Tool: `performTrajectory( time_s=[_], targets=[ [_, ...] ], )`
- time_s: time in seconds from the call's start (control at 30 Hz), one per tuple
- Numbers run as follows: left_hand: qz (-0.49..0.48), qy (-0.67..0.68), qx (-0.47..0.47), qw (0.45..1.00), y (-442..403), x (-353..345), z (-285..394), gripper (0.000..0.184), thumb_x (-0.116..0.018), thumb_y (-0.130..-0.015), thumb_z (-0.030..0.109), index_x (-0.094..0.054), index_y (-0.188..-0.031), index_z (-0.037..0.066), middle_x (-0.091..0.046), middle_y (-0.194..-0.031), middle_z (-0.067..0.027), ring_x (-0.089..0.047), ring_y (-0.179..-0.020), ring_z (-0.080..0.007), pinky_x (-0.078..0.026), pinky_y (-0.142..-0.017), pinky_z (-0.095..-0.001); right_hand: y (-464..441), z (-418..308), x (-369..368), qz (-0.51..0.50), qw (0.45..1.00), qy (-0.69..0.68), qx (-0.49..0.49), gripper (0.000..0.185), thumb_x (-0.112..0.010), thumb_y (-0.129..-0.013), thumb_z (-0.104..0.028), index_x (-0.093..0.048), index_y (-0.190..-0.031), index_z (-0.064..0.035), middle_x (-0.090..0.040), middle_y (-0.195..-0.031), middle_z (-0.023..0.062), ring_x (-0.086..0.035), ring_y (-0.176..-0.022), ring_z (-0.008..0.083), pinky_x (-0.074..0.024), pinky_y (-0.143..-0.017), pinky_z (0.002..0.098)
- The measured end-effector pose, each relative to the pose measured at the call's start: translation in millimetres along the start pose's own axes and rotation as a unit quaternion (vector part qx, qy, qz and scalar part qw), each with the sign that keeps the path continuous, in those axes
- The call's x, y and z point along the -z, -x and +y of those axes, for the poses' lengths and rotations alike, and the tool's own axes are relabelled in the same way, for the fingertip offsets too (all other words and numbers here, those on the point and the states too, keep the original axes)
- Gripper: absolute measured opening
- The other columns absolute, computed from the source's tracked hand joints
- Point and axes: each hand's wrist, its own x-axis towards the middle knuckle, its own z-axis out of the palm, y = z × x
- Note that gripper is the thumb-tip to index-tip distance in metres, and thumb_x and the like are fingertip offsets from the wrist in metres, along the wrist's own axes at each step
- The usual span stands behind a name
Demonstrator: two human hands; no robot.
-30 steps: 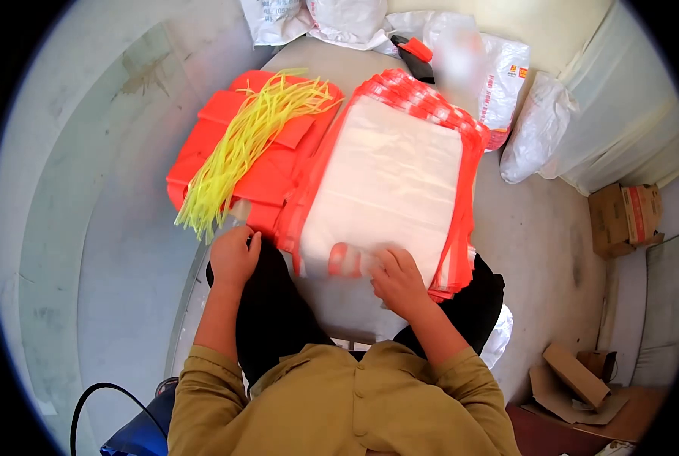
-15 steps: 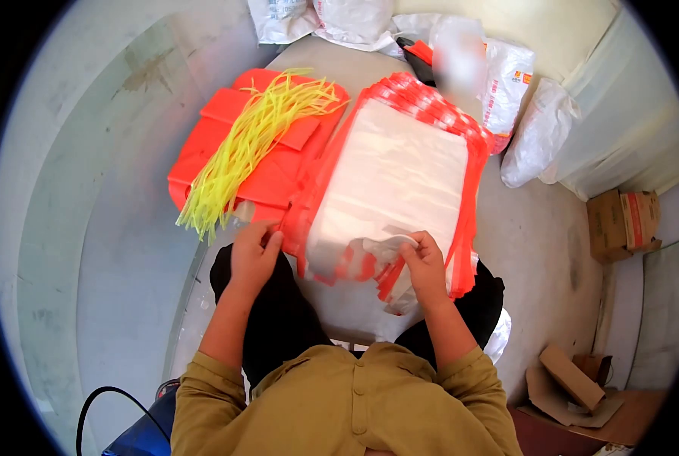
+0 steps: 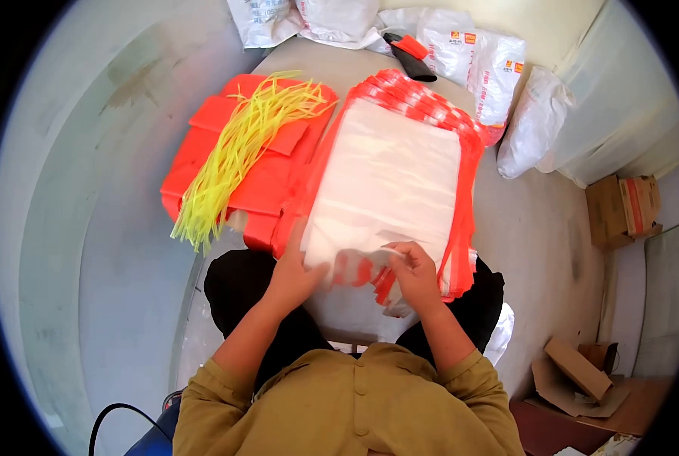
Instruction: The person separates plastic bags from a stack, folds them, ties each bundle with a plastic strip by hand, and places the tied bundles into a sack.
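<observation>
A stack of clear plastic bags with red edges point(image 3: 389, 171) lies fanned out in front of me. My left hand point(image 3: 290, 275) is at the stack's lower left edge, slightly blurred, with thumb and fingers apart. At the lower right, the thumb and fingers of my right hand point(image 3: 417, 275) pinch the lifted near edge of the top plastic bag. Left of the stack, a bundle of yellow strips point(image 3: 241, 159) rests diagonally across folded red plastic sheets point(image 3: 222, 114). Part of the stack's near edge is hidden by my right hand.
Several white sacks point(image 3: 491, 83) line the far edge of the grey table point(image 3: 309, 64). A black object with a red piece point(image 3: 414, 57) lies before them. Cardboard boxes point(image 3: 624, 213) stand at the right, with flattened cardboard point(image 3: 575, 380) at the lower right.
My left hand has moved right, from the red sheets to the bag stack, and its fingers have spread. My right hand has shifted slightly down and still pinches the bag's edge.
</observation>
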Motion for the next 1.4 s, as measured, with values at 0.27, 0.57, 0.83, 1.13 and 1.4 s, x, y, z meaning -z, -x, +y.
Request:
performTrajectory(
  time_s=[0.27,0.57,0.83,1.13,1.4],
  targets=[
    [-0.035,0.099,-0.016,0.994,9.3,11.2,-32.3,0.073,-0.062,-0.094,-0.005,-0.033,-0.160,0.007,-0.070,-0.101,-0.0057,-0.064,-0.091,-0.0091,-0.051,-0.081,-0.0250,5.1,22.1,12.5,-0.051,0.846,0.384,0.367,0.022,-0.075,-0.076,0.004,-0.069,-0.094,-0.0064,-0.068,-0.100,0.0092,-0.063,-0.094,0.0317,-0.0530,-0.084,0.0407],
    [-0.104,-0.184,-0.136,0.968,-58.8,-28.5,56.1,0.055,-0.059,-0.101,0.018,-0.044,-0.153,0.011,-0.067,-0.091,-0.0129,-0.065,-0.083,-0.0298,-0.052,-0.078,-0.0379,6.3,14.1,7.7,-0.030,0.843,0.364,0.395,0.022,-0.075,-0.072,0.001,-0.068,-0.091,-0.0082,-0.064,-0.091,0.0072,-0.061,-0.085,0.0313,-0.0493,-0.075,0.0422],
    [-0.181,-0.117,-0.081,0.973,-75.3,-42.0,41.1,0.046,-0.055,-0.100,0.011,-0.052,-0.146,0.008,-0.071,-0.103,-0.0125,-0.068,-0.095,-0.0325,-0.054,-0.086,-0.0390,7.2,12.2,8.2,-0.009,0.862,0.341,0.374,0.014,-0.075,-0.081,-0.003,-0.068,-0.092,-0.0070,-0.066,-0.087,0.0102,-0.061,-0.085,0.0353,-0.0487,-0.074,0.0456],
    [-0.115,-0.195,-0.339,0.913,-45.1,-46.2,25.7,0.024,-0.070,-0.082,-0.002,-0.070,-0.105,0.005,-0.068,-0.106,-0.0111,-0.066,-0.100,-0.0336,-0.053,-0.088,-0.0391,-0.1,9.1,6.1,-0.005,0.908,0.305,0.289,0.013,-0.074,-0.085,-0.004,-0.070,-0.098,-0.0061,-0.068,-0.094,0.0116,-0.064,-0.087,0.0337,-0.0513,-0.078,0.0469],
    [-0.105,-0.159,-0.228,0.955,-54.3,-56.8,10.0,0.014,-0.069,-0.091,0.002,-0.069,-0.105,0.001,-0.068,-0.096,-0.0125,-0.065,-0.088,-0.0284,-0.053,-0.079,-0.0349,7.3,21.9,57.9,0.182,0.955,0.137,0.190,0.039,-0.061,-0.098,-0.001,-0.056,-0.136,-0.0016,-0.059,-0.138,0.0137,-0.058,-0.128,0.0240,-0.0450,-0.110,0.0361]
  ],
)
